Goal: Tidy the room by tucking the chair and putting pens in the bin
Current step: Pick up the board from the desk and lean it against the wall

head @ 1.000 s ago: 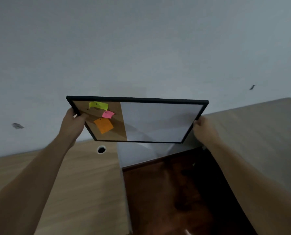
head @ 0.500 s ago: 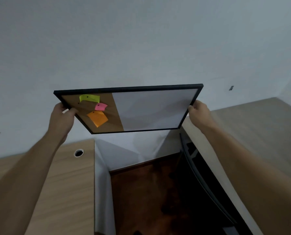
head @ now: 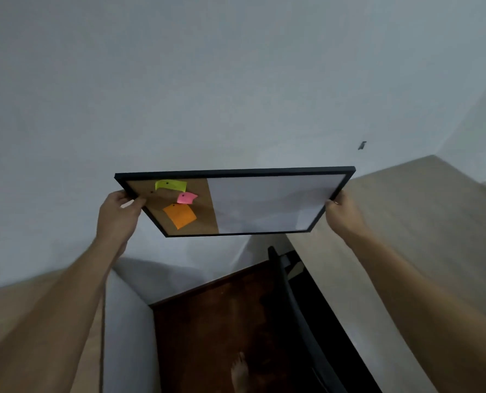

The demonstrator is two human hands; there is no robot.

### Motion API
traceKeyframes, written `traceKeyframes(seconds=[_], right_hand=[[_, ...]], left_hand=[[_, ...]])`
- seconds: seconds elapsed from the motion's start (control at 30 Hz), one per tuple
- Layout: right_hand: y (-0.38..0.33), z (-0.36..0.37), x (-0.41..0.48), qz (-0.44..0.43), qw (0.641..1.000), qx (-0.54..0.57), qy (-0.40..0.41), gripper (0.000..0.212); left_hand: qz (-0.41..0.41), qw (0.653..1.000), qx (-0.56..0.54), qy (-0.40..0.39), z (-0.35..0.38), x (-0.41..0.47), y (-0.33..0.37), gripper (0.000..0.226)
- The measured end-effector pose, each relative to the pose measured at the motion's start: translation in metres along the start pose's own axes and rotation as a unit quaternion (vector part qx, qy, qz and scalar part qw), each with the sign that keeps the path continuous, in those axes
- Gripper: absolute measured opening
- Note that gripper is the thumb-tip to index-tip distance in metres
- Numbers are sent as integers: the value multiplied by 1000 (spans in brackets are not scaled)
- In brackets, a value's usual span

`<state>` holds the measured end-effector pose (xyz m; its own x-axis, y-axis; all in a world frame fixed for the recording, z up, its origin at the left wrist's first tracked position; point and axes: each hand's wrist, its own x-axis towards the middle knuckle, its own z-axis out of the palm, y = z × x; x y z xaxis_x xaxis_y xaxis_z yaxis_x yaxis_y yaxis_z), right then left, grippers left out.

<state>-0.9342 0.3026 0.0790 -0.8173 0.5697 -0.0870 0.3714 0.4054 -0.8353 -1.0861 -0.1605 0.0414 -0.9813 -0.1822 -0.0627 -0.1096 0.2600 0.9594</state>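
Observation:
I hold a black-framed board [head: 264, 205] in front of the grey wall, tilted nearly flat. Its left part is cork with yellow, pink and orange sticky notes; its right part is white. My left hand [head: 120, 214] grips the left edge of the frame and my right hand [head: 341, 211] grips the right edge. The black back of a chair [head: 290, 302] shows below, between two desks. No pens or bin are in view.
A light wooden desk [head: 406, 222] runs along the right, another wooden desk [head: 23, 321] sits lower left. Dark brown floor [head: 208, 321] lies between them, with a bare foot [head: 240, 373] on it. A small dark mark [head: 362, 145] is on the wall.
The view has shifted, so the board and both hands now sit further right and lower in frame. The left desk's cable hole has dropped out of sight. Both hands keep their grip.

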Motion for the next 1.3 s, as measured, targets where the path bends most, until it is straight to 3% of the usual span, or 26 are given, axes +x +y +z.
traceKeyframes(seconds=[0.27, 0.4, 0.6, 0.7, 0.8, 1.13, 1.3], right_hand=[[36, 0, 105, 60, 998, -4, 27, 49], [54, 10, 153, 66, 997, 28, 40, 51], [69, 37, 214, 82, 994, 53, 42, 88], [61, 47, 241, 77, 996, 44, 31, 68], [63, 56, 271, 89, 995, 43, -4, 64], [60, 93, 297, 126, 988, 40, -84, 113], [58, 125, 258, 115, 962, 8, -249, 83]], left_hand=[[-31, 998, 40, -45, 111, 71, -41, 52], [-59, 997, 30, -47, 148, 83, -56, 31], [-98, 995, -25, -22, 172, 84, -67, 23], [-115, 993, -28, 0, 178, 83, -73, 18], [-105, 994, 1, 16, 182, 86, -77, 22], [-107, 992, 7, 65, 195, 113, -81, 23], [-104, 993, -10, 55, 207, 128, -67, 29]])
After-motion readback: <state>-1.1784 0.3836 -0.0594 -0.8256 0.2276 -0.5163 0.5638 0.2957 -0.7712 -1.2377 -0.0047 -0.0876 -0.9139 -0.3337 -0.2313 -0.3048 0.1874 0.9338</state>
